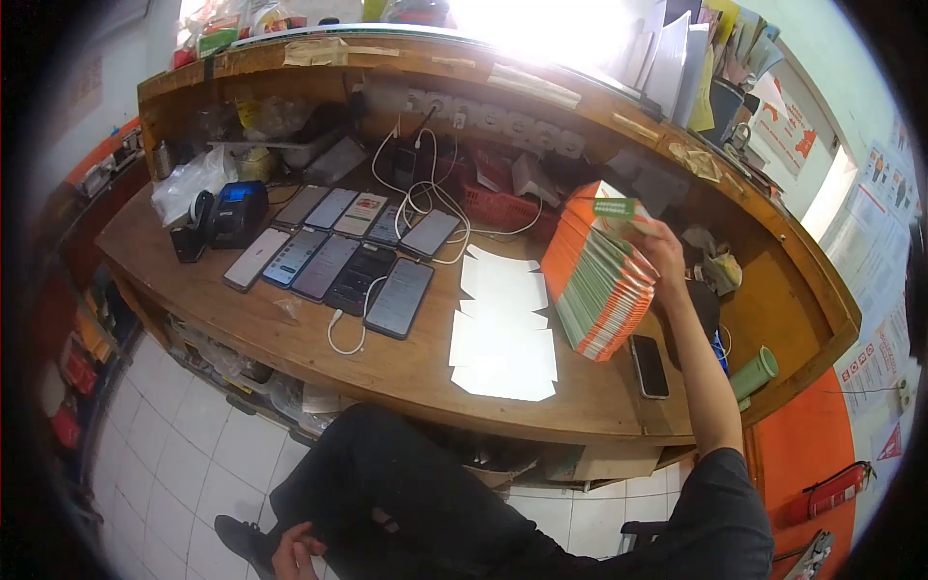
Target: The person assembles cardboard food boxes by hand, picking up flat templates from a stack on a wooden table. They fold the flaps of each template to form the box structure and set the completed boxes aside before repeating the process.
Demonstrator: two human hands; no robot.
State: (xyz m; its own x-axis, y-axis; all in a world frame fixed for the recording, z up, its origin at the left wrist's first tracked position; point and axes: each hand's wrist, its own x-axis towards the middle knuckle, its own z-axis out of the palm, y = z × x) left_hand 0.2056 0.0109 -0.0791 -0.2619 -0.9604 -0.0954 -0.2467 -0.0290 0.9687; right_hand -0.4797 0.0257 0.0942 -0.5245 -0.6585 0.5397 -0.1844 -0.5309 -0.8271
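Note:
My right hand (pixel 662 253) is at the upper right edge of a thick stack of orange, green and white printed cardboard sheets (pixel 599 285). Its fingers are closed on the edge of a top sheet with a green label (pixel 614 207); part of the grip is hidden. Beside the stack lies an unfolded white cardboard box blank (pixel 503 333), with flaps and fold lines, flat on the wooden desk (pixel 570 416). Low in the view, near my dark-trousered leg, my left hand (pixel 298 551) hangs with loosely bent fingers and nothing visible in them.
Several smartphones (pixel 324 266) lie in rows left of the blank, with white charging cables (pixel 425 184) around them. Another phone (pixel 650 367) is right of the stack. A small black printer (pixel 239 213), a red basket (pixel 498 208) and a green tube (pixel 754 375) stand on the desk.

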